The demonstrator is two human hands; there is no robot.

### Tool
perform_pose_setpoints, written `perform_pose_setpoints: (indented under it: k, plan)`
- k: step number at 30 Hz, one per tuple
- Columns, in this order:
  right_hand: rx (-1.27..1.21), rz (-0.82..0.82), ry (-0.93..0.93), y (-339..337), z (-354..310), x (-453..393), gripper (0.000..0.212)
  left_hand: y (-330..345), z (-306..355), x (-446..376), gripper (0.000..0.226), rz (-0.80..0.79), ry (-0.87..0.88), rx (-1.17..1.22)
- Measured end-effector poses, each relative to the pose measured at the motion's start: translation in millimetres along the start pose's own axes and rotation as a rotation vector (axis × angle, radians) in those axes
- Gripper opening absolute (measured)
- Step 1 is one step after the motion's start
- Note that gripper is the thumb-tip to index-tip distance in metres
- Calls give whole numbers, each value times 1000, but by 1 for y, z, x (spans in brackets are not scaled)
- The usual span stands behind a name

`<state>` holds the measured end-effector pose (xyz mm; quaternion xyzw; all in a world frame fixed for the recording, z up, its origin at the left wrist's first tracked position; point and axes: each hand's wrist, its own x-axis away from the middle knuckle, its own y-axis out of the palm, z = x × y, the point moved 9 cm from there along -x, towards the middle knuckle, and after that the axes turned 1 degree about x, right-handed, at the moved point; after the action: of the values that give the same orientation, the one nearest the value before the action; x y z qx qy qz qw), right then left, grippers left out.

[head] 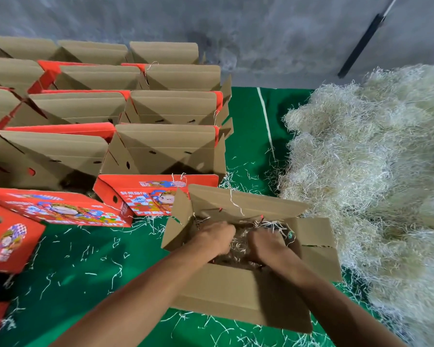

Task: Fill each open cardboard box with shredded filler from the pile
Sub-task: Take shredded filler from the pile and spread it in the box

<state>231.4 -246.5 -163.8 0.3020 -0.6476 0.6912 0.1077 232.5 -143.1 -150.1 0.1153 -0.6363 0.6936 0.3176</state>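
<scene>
Nearest: open cardboard box (236, 294) on the green mat (90, 266), flaps standing up and outward, both forearms reaching in over the near wall. Left hand (217, 237) and right hand (267, 244) are sunk side by side in the shredded filler (238, 249) already in the box, fingers curled down into the strands; whether they grip a wad or only press it down cannot be told, since the fingertips are buried. Judgement on handling: filler looks very light, springy and tangled, so it should come away in clumps rather than single strands, sheds easily (loose strands (110, 249) litter the mat all round), and is best taken as a loose two-handed armful from the edge of the pile, then pushed into the corners. Not fragile; compresses and likely rebounds. The box walls look stiff but the flaps are free, so a hand could catch and fold one. Just right of the box: the pile (373, 171), large, pale, touching the box's right flap. Left and beyond: rows of open boxes (166, 146), brown inside and red printed outside, close-packed; their fill level is mostly hidden. Farthest: grey concrete wall (236, 33), a dark bar (361, 43) leaning on it.
</scene>
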Motion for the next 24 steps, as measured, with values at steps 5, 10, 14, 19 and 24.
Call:
perform_pose_setpoints:
  k: [5, 10, 14, 19, 24]
  plan:
    - [15, -246, -114, 24, -8, 5, 44, 24, 24, -4, 33, -140, 22, 10]
    - [101, -247, -71, 27, 3, 7, 41, 56, 5, -18, 49, -252, -22, -316]
    - [76, -227, -92, 22, -2, 13, 46, 53, -21, -12, 48, -283, -88, -444]
    - [40, -5, -11, -22, 8, 19, 27, 15, -8, 0, 29, -46, -9, -212]
    - [232, -33, 17, -14, 13, 11, 35, 8, -36, 10, 32, -40, -184, -235]
